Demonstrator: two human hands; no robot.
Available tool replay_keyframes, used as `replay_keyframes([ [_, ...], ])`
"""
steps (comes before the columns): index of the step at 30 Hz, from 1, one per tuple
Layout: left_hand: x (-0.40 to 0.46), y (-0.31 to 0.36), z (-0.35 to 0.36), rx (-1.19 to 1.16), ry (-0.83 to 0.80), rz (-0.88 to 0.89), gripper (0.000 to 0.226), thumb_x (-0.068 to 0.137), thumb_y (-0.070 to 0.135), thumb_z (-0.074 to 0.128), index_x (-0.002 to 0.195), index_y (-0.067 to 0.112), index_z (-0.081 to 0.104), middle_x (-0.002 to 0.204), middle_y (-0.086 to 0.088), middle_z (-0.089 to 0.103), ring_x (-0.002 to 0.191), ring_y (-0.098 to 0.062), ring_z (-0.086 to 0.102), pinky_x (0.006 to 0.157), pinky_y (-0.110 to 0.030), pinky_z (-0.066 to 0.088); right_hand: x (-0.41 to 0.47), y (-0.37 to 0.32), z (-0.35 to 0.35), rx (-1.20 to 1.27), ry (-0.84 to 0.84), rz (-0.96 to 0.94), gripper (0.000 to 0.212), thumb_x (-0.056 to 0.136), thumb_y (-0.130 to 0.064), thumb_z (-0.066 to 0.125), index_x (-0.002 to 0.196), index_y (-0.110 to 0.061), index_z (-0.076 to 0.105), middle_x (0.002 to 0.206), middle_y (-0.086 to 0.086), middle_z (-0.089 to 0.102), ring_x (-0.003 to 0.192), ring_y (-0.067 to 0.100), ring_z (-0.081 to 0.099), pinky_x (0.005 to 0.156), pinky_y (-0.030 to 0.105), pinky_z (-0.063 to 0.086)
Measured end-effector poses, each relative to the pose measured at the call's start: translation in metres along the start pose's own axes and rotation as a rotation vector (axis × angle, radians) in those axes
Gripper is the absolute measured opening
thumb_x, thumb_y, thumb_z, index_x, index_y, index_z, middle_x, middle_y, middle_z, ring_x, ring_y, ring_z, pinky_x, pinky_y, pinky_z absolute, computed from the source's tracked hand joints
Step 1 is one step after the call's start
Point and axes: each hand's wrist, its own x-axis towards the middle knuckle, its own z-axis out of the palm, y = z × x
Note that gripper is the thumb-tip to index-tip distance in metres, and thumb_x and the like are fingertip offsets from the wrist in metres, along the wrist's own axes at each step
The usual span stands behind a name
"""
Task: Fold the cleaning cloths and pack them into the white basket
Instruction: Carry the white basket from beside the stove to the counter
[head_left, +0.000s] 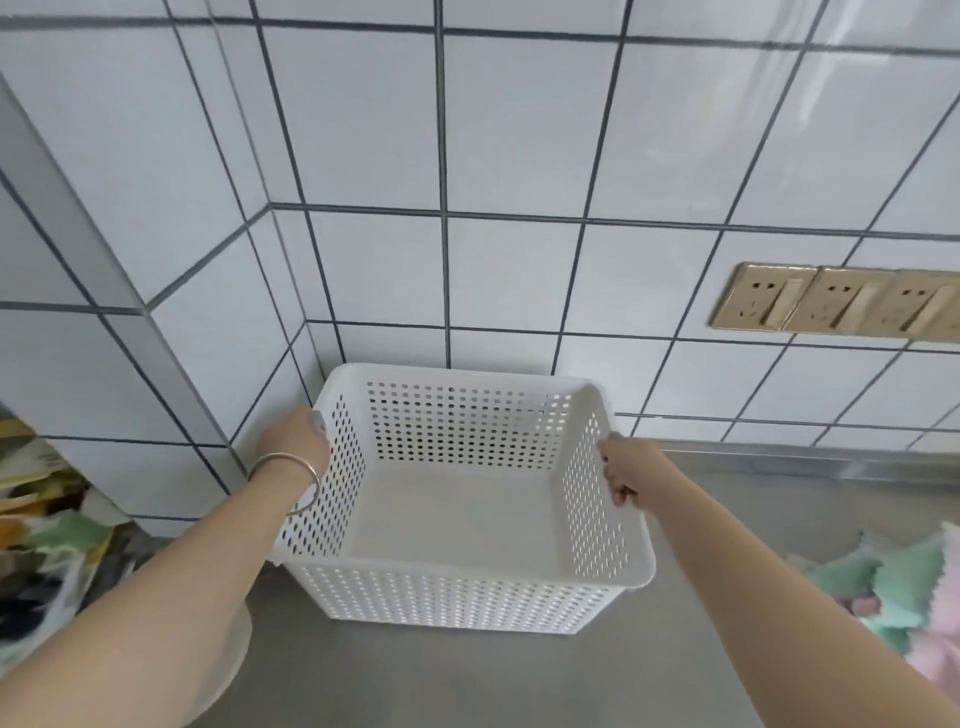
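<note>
Right now, holding the white basket (457, 519) with both hands, one on each short side. Left hand (296, 447), the one wearing a thin bracelet (291, 480), wrapping around the left rim. Right hand (621, 470) curling its fingers over the right rim. Both closed tight on the basket, not open.

Sitting on the gray counter (467, 675), or maybe just above it; hard to tell which. Pushed close to the corner of the tiled wall (519, 156), straight in front of the hands. Nothing inside yet, just a bare white floor and walls full of little holes. Long side running left to right, between the two hands.

Waiting off to the right, near the edge of the view: the cloths (904, 587), a soft pile of green and pink, not folded yet. Lying well apart from the basket, and closer to the right hand than the left. Probably letting go of the basket next and reaching right for a cloth, most likely with the right hand first.

Also showing: three gold wall plugs (836, 304) up on the right, and some blurry colored stuff (41, 519) at the far left, too fuzzy to name.
</note>
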Motion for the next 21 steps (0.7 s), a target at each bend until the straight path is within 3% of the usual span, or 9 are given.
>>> replay_keyframes([
  [2, 0.000, 0.002, 0.003, 0.013, 0.032, -0.005, 0.035, 0.093, 0.006, 0.024, 0.060, 0.013, 0.032, 0.063, -0.007, 0.040, 0.061, -0.022, 0.041, 0.064, -0.032, 0.041, 0.007, -0.002, 0.003, 0.014, -0.033, -0.014, 0.026, 0.092, -0.009, 0.030, 0.067, -0.012, 0.037, 0.051, 0.008, 0.035, 0.029, 0.014, 0.033, 0.035, 0.015, 0.024],
  [6, -0.001, 0.003, 0.006, 0.084, 0.079, -0.031, 0.037, 0.092, 0.005, 0.027, 0.057, 0.014, 0.031, 0.059, -0.006, 0.039, 0.053, -0.019, 0.037, 0.052, -0.025, 0.030, 0.021, -0.008, 0.006, 0.076, -0.023, -0.048, 0.027, 0.093, -0.021, 0.037, 0.069, -0.009, 0.040, 0.049, 0.010, 0.039, 0.041, 0.019, 0.036, 0.045, 0.029, 0.030],
  [10, 0.000, 0.002, 0.007, 0.132, 0.095, -0.047, 0.034, 0.090, 0.002, 0.029, 0.059, 0.012, 0.036, 0.065, -0.008, 0.046, 0.061, -0.022, 0.045, 0.054, -0.025, 0.033, 0.025, -0.011, 0.008, 0.027, -0.001, -0.106, 0.037, 0.095, -0.022, 0.040, 0.059, -0.013, 0.040, 0.057, 0.007, 0.044, 0.048, 0.019, 0.042, 0.046, 0.027, 0.036],
  [14, -0.002, 0.009, 0.005, 0.155, 0.081, -0.032, 0.033, 0.089, 0.000, 0.030, 0.058, 0.013, 0.034, 0.062, -0.005, 0.039, 0.053, -0.017, 0.034, 0.049, -0.023, 0.025, 0.030, -0.009, 0.010, -0.008, 0.012, -0.108, 0.037, 0.095, -0.023, 0.038, 0.060, -0.012, 0.042, 0.057, 0.007, 0.045, 0.048, 0.021, 0.042, 0.047, 0.028, 0.038],
  [16, -0.005, 0.012, -0.001, 0.169, 0.066, -0.017, 0.031, 0.088, -0.001, 0.031, 0.060, 0.013, 0.032, 0.062, -0.004, 0.037, 0.052, -0.016, 0.032, 0.049, -0.023, 0.023, 0.031, -0.009, 0.014, 0.008, 0.027, -0.085, 0.031, 0.093, -0.022, 0.035, 0.068, -0.007, 0.045, 0.051, 0.010, 0.045, 0.046, 0.023, 0.041, 0.056, 0.031, 0.040],
  [19, -0.004, 0.010, -0.001, 0.195, 0.051, -0.005, 0.022, 0.090, 0.003, 0.032, 0.070, 0.009, 0.040, 0.066, -0.007, 0.044, 0.055, -0.019, 0.039, 0.050, -0.025, 0.030, 0.022, -0.012, 0.011, 0.030, 0.005, -0.066, 0.026, 0.093, -0.021, 0.035, 0.080, -0.003, 0.048, 0.054, 0.012, 0.046, 0.046, 0.023, 0.044, 0.057, 0.031, 0.042],
  [21, -0.008, 0.017, -0.006, 0.236, 0.039, 0.020, 0.019, 0.093, 0.015, 0.037, 0.098, 0.004, 0.052, 0.089, -0.015, 0.059, 0.077, -0.030, 0.056, 0.062, -0.033, 0.046, 0.009, -0.015, 0.001, -0.107, 0.013, -0.125, 0.027, 0.095, -0.025, 0.038, 0.094, -0.001, 0.052, 0.078, 0.015, 0.058, 0.066, 0.028, 0.059, 0.059, 0.028, 0.049],
])
